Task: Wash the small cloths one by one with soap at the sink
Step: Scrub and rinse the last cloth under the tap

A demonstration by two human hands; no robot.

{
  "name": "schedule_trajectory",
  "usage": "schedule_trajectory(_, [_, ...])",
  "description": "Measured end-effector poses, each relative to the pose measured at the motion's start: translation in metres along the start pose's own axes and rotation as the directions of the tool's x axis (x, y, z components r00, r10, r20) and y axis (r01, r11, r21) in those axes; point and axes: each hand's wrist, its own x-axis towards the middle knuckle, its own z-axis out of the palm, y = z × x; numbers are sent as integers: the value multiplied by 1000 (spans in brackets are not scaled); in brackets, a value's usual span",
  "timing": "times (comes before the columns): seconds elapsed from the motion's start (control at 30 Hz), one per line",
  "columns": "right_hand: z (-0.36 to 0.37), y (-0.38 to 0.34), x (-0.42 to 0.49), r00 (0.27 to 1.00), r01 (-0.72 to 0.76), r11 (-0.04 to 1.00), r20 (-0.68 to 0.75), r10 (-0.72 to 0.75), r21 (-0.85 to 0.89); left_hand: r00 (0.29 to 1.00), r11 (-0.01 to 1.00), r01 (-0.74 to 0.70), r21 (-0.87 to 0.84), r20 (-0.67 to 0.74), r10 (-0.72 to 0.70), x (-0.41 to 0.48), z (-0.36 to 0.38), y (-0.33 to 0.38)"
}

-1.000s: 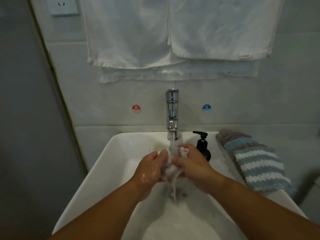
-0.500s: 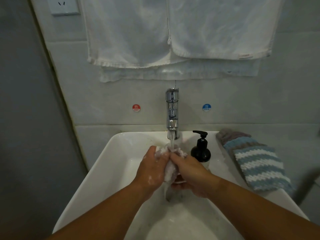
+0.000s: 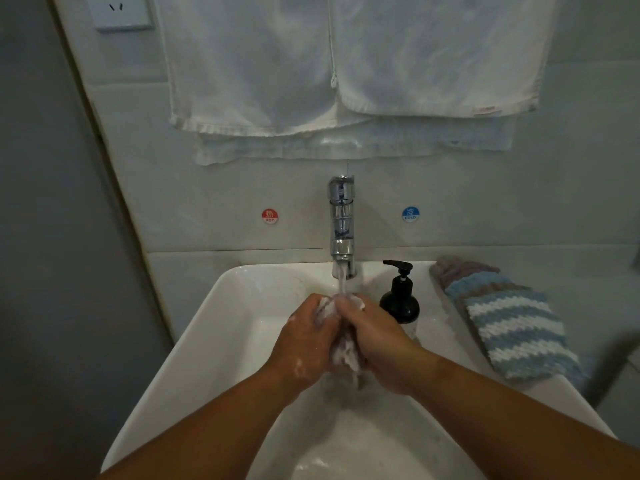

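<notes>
A small pale, wet cloth is bunched between my two hands over the white sink. My left hand grips its left side, with soap suds on the skin. My right hand grips its right side, fingers curled round the top of the bundle. Water runs from the chrome tap straight onto the cloth's upper end. A black soap pump bottle stands on the basin rim just right of my right hand. Blue, white and grey striped cloths lie stacked on the right rim.
White towels hang on the wall above the tap. A red HOT sticker and a blue COLD sticker flank the tap. A wall socket sits top left. A dark grey wall closes the left side.
Both hands have kept rubbing the cloth under the stream; they have drawn closer together and a little nearer the tap, and the soap bottle shows more fully now.
</notes>
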Motion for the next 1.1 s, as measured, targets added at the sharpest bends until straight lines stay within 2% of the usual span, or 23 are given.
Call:
schedule_trajectory(0.13, [-4, 0, 4, 988, 129, 981, -67, -140, -144, 990, 970, 135, -201, 0, -138, 0, 4, 8])
schedule_trajectory(0.3, [-5, 0, 1, 988, 134, 973, -51, -145, -186, 948, 898, 316, -307, 56, -314, -4, 8, 10])
schedule_trajectory(0.43, [-1, -1, 2, 995, 74, 981, -58, -85, -180, 973, 943, 231, -239, 51, -225, -2, 8, 5])
schedule_trajectory(0.5, [-1, -1, 3, 995, 0, 986, -102, -17, -168, 980, 944, 195, -265, 17, -198, 0, 5, 3])
schedule_trajectory(0.57, [-1, 0, 1, 992, -100, 990, -82, 92, -99, 983, 935, 175, -307, 9, -181, 2, 3, 3])
schedule_trajectory(0.63, [-2, 1, -1, 990, -136, 984, -54, 130, -118, 987, 944, 145, -297, -28, -161, 2, 2, 5])
schedule_trajectory(0.73, [-2, 2, 0, 999, 3, 992, -48, -9, -127, 989, 945, 114, -306, -55, -137, 3, 2, 5])
schedule_trajectory(0.8, [-1, 0, 1, 994, 85, 993, -60, -90, -84, 985, 929, 156, -335, -19, -173, 4, 5, 4])
schedule_trajectory(0.9, [-2, -1, 3, 981, 158, 982, -97, -168, -99, 977, 936, 211, -280, 34, -211, 3, 7, 2])
schedule_trajectory(0.97, [-4, -1, 4, 978, 164, 978, -110, -178, -128, 983, 952, 183, -246, 51, -176, 2, 7, 1])
schedule_trajectory(1.1, [-2, 4, 2, 994, 93, 978, -33, -101, -187, 995, 990, 96, -107, -11, -98, 4, 6, -4])
